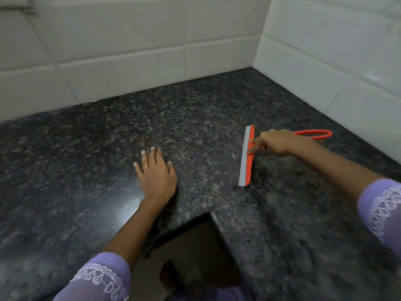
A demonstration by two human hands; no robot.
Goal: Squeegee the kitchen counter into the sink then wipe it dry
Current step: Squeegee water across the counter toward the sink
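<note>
An orange squeegee (247,157) with a grey rubber blade stands on the dark speckled granite counter (195,118), blade pointing left. Its looped orange handle sticks out to the right behind my hand. My right hand (280,142) is closed around the handle near the head, forefinger stretched onto the blade bar. My left hand (156,172) lies flat on the counter to the left of the squeegee, fingers spread and holding nothing. A few water drops glint by the blade's near end. No sink or cloth is in view.
White tiled walls (130,51) meet in a corner behind and to the right of the counter. The L-shaped counter's inner edge (208,213) drops to the floor below me. Lilac sleeves cover both forearms.
</note>
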